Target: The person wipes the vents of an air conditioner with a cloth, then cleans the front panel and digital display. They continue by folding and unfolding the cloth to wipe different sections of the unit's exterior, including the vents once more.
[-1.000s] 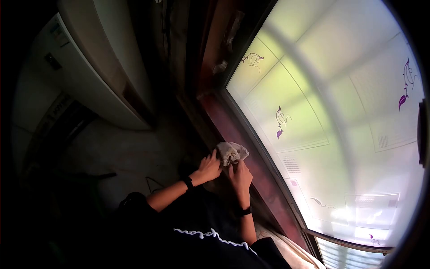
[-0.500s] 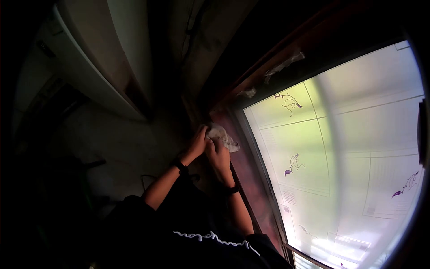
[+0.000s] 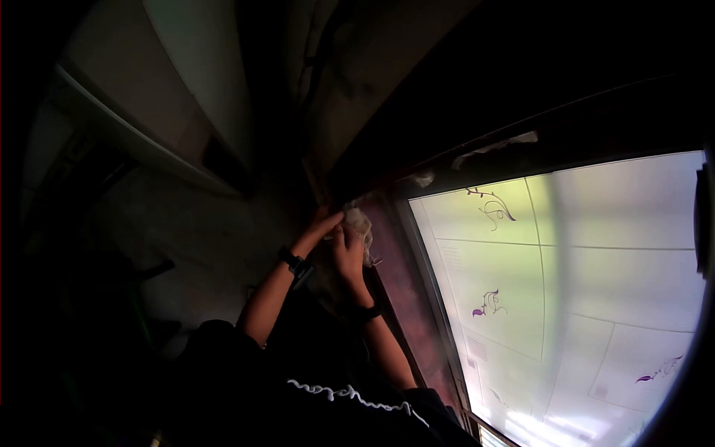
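Observation:
A crumpled, pale cloth (image 3: 360, 227) is bunched between my two hands, at the corner beside the reddish ledge (image 3: 395, 261). My left hand (image 3: 323, 226) reaches in from the left and closes on the cloth's near side, a dark watch (image 3: 297, 267) on its wrist. Close against it, my right hand (image 3: 348, 252) has its fingers curled on the same cloth, and a dark band (image 3: 369, 312) circles that wrist. Part of the cloth hangs past the right hand toward the ledge. Dim light hides the exact finger placement.
To the right, a bright window pane (image 3: 506, 253) with purple floral patterns sits in a dark frame (image 3: 432, 279). Torn whitish tape (image 3: 495, 149) clings above it. A pale panel (image 3: 156, 82) stands at upper left, over a dim floor (image 3: 194, 261).
Both hands and the cloth have shifted slightly left. The cloth now hangs narrower and lower beside the right hand. The view has tilted, so the window appears lower.

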Demonstrator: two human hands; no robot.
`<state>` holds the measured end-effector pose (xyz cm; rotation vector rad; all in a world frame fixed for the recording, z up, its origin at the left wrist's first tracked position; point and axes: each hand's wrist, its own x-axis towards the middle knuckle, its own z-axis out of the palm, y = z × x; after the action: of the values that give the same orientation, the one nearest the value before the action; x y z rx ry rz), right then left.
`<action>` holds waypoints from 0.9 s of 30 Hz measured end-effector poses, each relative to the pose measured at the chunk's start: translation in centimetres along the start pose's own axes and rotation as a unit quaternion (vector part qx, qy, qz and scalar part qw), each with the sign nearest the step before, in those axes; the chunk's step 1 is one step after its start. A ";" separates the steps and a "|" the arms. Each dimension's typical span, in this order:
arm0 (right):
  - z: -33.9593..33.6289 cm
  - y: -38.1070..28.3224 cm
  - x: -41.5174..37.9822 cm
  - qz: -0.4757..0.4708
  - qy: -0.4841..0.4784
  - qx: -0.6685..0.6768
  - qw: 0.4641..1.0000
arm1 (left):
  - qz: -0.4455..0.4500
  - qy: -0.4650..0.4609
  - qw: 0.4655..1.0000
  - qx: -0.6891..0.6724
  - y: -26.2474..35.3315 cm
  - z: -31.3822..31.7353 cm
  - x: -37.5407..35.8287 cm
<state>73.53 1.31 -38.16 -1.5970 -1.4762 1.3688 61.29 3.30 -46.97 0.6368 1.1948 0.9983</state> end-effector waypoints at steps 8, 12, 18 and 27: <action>-2.1 2.1 -2.5 -0.007 0.012 0.011 1.000 | -0.040 0.047 0.997 0.050 -0.5 2.5 -2.1; -4.3 2.6 -4.8 0.004 0.002 0.027 1.000 | 0.044 0.038 0.998 0.022 -1.0 5.4 -4.6; -9.6 6.6 -10.1 -0.044 0.006 0.004 0.999 | -0.005 0.061 0.998 -0.011 -5.0 12.1 -6.2; -19.2 19.7 -19.5 -0.070 -0.001 -0.039 0.997 | -0.079 -0.015 0.988 -0.134 -19.1 22.8 -11.2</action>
<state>100.98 -17.38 -43.93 -1.5071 -1.6282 1.2489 88.08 -13.18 -51.59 0.3378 1.0438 0.9895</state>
